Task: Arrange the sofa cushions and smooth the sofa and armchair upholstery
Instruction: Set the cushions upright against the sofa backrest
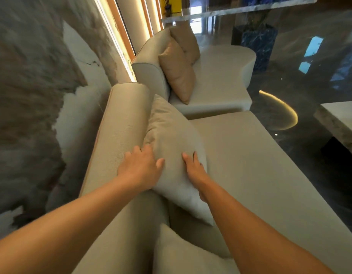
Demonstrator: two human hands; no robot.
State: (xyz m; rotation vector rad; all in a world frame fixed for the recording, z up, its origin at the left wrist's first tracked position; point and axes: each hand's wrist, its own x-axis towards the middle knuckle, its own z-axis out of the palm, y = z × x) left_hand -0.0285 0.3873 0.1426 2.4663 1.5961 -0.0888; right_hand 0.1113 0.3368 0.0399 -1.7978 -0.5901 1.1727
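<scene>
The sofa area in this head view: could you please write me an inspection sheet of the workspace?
Surface: beige sofa seat bare and smooth; backrest on the left.
Job's things: grey cushion leaning on the backrest; second cushion at the bottom edge; two tan cushions on the far seat.
Clutter: nothing seen.
Hands: left hand flat on the cushion's left edge; right hand pressing its front; neither closed around it.
Cables: nothing seen.
Surroundings: glossy dark floor, marble table at right, lit wall strips.
</scene>
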